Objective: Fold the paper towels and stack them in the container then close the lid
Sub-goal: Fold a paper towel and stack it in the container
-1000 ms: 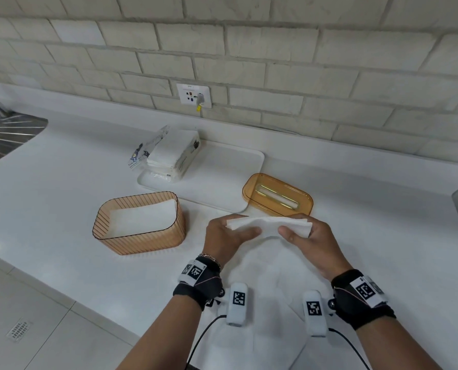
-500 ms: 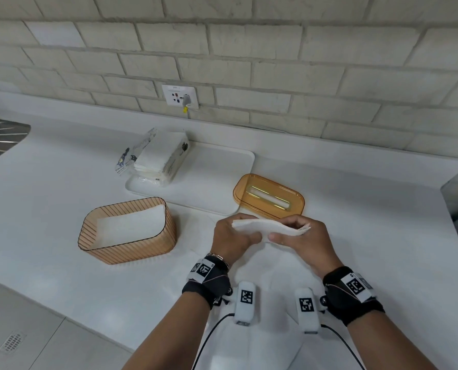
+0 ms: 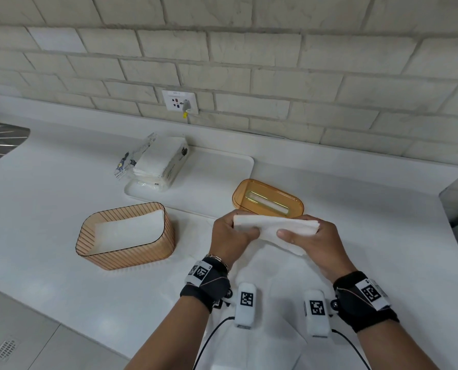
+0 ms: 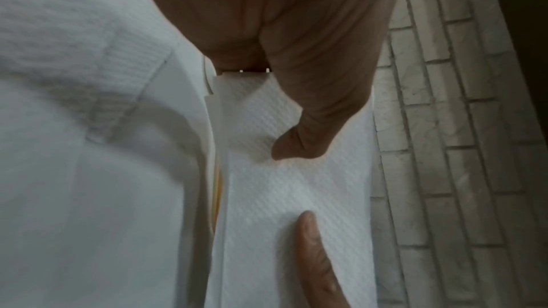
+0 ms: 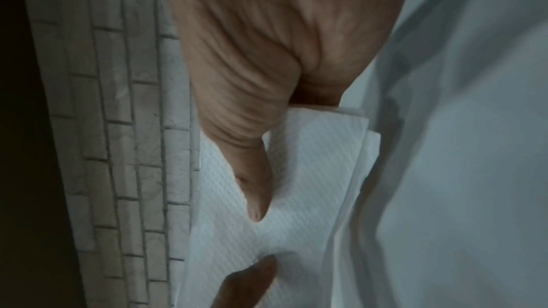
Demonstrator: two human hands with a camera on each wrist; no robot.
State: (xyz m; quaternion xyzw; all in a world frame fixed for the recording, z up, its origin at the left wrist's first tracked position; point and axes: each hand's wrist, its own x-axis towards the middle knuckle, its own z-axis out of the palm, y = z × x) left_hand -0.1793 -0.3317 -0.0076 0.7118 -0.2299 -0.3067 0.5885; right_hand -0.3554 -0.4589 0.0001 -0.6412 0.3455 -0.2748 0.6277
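Towel (image 3: 275,227) pinched between left hand (image 3: 229,236) and right hand (image 3: 306,241), long axis crosswise; container (image 3: 126,236) leftward, nearer left hand.

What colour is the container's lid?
Translucent amber-orange lid with a slot in its top, clearest in the head view.

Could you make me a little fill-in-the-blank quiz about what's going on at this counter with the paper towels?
1. Both hands, the left hand and the right hand, hold one folded ____ between them.
2. The ribbed container already has a folded white towel lying ____ it.
3. The orange lid lies on the counter, so the container is still ____.
4. The opened pack of towels rests on a white ____.

Missing words: paper towel; inside; open; tray
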